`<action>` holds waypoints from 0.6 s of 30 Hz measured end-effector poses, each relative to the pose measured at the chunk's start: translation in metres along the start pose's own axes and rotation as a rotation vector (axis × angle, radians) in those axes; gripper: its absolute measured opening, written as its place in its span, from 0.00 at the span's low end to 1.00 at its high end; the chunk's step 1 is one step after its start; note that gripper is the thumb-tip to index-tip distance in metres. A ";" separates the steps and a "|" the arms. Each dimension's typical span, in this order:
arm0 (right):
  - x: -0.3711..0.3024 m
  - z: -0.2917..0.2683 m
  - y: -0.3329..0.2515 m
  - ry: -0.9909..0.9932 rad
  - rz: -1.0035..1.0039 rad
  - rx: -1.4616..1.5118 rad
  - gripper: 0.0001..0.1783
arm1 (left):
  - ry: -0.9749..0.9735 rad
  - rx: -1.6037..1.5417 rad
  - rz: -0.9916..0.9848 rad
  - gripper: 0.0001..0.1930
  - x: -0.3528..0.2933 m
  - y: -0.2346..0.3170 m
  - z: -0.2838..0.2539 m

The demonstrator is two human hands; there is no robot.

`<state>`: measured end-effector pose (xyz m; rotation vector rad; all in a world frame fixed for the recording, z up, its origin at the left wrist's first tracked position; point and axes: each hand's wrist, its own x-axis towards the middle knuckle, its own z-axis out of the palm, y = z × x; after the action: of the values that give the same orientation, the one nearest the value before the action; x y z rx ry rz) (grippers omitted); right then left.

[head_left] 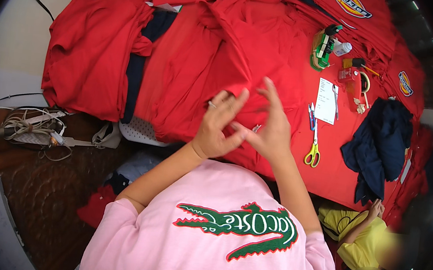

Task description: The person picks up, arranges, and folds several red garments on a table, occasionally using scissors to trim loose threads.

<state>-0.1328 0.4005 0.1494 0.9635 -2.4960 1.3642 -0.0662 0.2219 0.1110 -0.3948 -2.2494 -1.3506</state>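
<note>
Over the front of a heap of red garments (219, 61), my left hand (220, 125) and my right hand (271, 130) are held close to each other. The left one wears a ring, and its fingers stretch away from the thumb. On the right hand the fingers are spread and slightly blurred. Both thumbs point inward and nearly meet; I cannot tell whether they touch. No object shows in either hand. A small pale bit (256, 128) lies by the right thumb, too small to name. The red fabric beneath is loosely folded.
Right of the hands lie yellow-handled scissors (313, 154), thread snips (312, 116), a paper slip (327, 102), a red tape dispenser (352, 86) and a dark navy garment (379, 139). A green-and-black tool (322, 47) stands farther back. Bundled cables (30, 123) hang left; a person in yellow (363, 240) sits right.
</note>
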 end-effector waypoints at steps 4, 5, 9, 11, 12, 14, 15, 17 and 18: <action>0.080 -0.004 -0.020 -0.025 -0.115 0.093 0.24 | 0.301 -0.068 0.076 0.41 0.018 0.035 0.034; 0.099 -0.013 -0.037 0.042 -0.110 0.250 0.21 | 0.422 -0.153 0.052 0.40 0.027 0.039 0.044; 0.137 -0.102 -0.117 0.154 -0.307 0.642 0.14 | 0.088 -0.310 -0.219 0.35 0.042 0.023 0.042; 0.136 -0.153 -0.136 0.191 -0.418 0.615 0.16 | -0.136 -0.355 -0.336 0.26 0.053 0.025 0.029; 0.129 -0.185 -0.140 0.224 -0.453 0.571 0.16 | -0.250 -0.462 -0.395 0.24 0.059 0.031 0.021; 0.107 -0.244 -0.142 0.307 -0.483 0.433 0.18 | -0.595 -0.585 -0.565 0.15 0.078 0.058 -0.013; 0.098 -0.266 -0.142 0.336 -0.498 0.375 0.19 | -0.820 -0.650 -0.552 0.14 0.077 0.061 -0.046; 0.084 -0.301 -0.141 0.400 -0.491 0.215 0.20 | -0.997 -0.869 -0.257 0.16 0.078 0.062 -0.109; 0.079 -0.314 -0.139 0.439 -0.453 0.117 0.21 | -1.009 -1.022 -0.128 0.16 0.080 0.061 -0.133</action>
<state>-0.1673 0.5601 0.4616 1.0335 -1.7677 1.3916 -0.0710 0.1331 0.2521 -1.5712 -1.9846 -2.7533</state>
